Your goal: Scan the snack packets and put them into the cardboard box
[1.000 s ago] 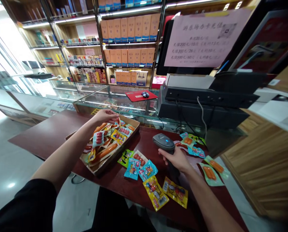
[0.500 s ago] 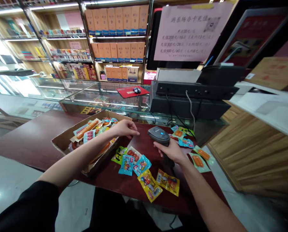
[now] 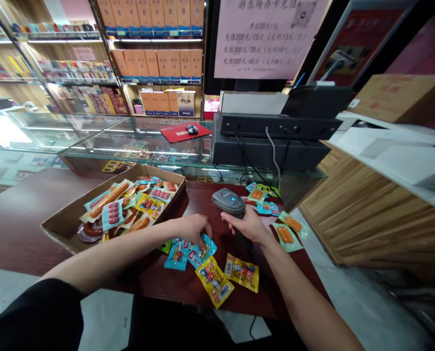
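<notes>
while the scanner (image 3: 229,201) is held to the right of the cardboard box (image 3: 67,217), its handle gripped in the closed right hand (image 3: 252,225), a blue packet (image 3: 207,251) just right of the box's near end is reached by the left hand (image 3: 197,228). the left fingers are bent down at the packet's far edge; whether it is pinched cannot be told. the packet can be judged light, its film thin and slippery, its filling soft, so it is best taken by a flat sealed edge. the left forearm is stretched past the near side of the box, palm downward; the right forearm is angled in from farther right of the box.
</notes>
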Motion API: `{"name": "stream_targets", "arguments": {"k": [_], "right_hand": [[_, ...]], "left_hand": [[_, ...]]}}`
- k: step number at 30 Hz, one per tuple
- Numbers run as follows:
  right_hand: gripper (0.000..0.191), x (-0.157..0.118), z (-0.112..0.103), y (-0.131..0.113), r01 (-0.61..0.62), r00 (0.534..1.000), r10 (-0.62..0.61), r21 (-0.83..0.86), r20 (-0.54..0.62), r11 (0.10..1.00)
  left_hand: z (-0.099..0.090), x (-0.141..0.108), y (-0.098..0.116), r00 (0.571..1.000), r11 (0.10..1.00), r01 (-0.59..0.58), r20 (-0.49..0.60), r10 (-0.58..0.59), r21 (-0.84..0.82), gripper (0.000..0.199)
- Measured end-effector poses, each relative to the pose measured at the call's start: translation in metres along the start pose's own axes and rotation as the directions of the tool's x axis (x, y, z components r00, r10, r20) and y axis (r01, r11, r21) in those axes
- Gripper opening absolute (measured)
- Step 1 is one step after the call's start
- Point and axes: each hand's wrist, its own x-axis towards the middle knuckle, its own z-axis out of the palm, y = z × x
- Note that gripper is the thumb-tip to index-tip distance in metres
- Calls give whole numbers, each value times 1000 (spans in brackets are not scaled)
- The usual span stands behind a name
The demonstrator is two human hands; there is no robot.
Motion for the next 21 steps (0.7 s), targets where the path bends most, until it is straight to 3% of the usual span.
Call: {"name": "stream_targets", "arguments": {"k": [3,6,9,11,13,15,18,21], "right_hand": [[37,-1,-1,-2,-35,999,35,17,-3,999],[39,-3,-4,-4,-44,999,45,44,-9,998],[40,-4,-8,-4,-24,999,25,47,-27,999],[40,-4,-10,-4,-18,1000,19,35,-25,999],[40,-5,-10,-6,-19,1000,19,24,-23,1000],[39,-6,-9,-8,-3,1000,3,7,-26,1000],[38,-8,-7,-10,30,999,-32,-34,-39,999],[37,-9,-6,-9,27,999,-29,-51,-46,998]], "left_hand": [[0,1,-4,997,996,78,-15,-79,-54,35],[-3,1,-10,971,971,190,-121,-208,-147,29],[-11,2,-14,905,946,208,-317,-283,-250,23],[-17,4,-15,825,911,187,-445,-348,-367,25],[-23,7,-16,730,841,101,-535,-425,-531,30],[-28,10,-17,662,735,-65,-580,-475,-675,36],[-34,11,-15,632,562,-285,-593,-498,-776,44],[-40,9,-11,618,433,-374,-569,-543,-820,46]]}}
